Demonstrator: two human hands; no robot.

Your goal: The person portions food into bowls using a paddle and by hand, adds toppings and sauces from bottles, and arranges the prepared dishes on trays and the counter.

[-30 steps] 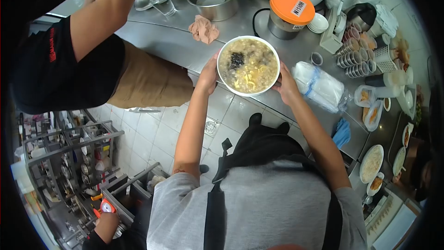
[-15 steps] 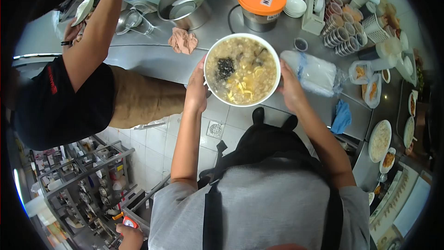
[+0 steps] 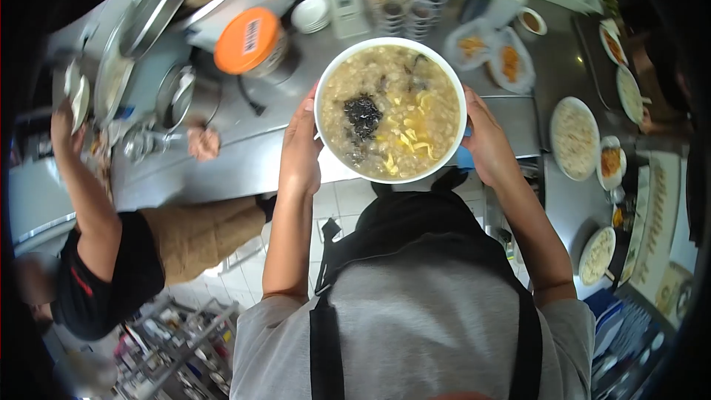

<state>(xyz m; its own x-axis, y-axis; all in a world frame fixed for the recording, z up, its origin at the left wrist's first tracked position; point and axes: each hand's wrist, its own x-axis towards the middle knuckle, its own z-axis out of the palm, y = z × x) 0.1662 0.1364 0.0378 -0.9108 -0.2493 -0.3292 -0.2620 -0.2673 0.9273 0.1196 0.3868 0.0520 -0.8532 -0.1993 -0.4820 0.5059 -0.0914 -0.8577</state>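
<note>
A large white bowl [image 3: 319, 133] is held level in front of me with both hands. Thick pale soup [image 3: 392, 81] nearly fills it, topped with a dark, shredded heap [image 3: 362, 116] and yellow egg-like strips [image 3: 411, 137]. My left hand [image 3: 301, 150] grips the bowl's left side, and my right hand [image 3: 485, 138] grips its right side. The fingertips are partly hidden behind and under the bowl. Just past the rim stand stacked sauce cups [image 3: 404, 11], and two clear bags of orange and yellow food [image 3: 511, 64] lie beyond my right hand.
A steel counter [image 3: 244, 167] runs ahead, holding an orange-lidded tub [image 3: 248, 41], small white dishes [image 3: 311, 14] and a steel pot [image 3: 178, 100]. A co-worker [image 3: 111, 252] stands at left, holding a white dish. Rice plates [image 3: 575, 137] stand on the right-hand counter.
My view has turned rightward, so the tub, pot and co-worker sit farther left. The bowl stays in both hands and appears larger. More of the right-hand counter shows.
</note>
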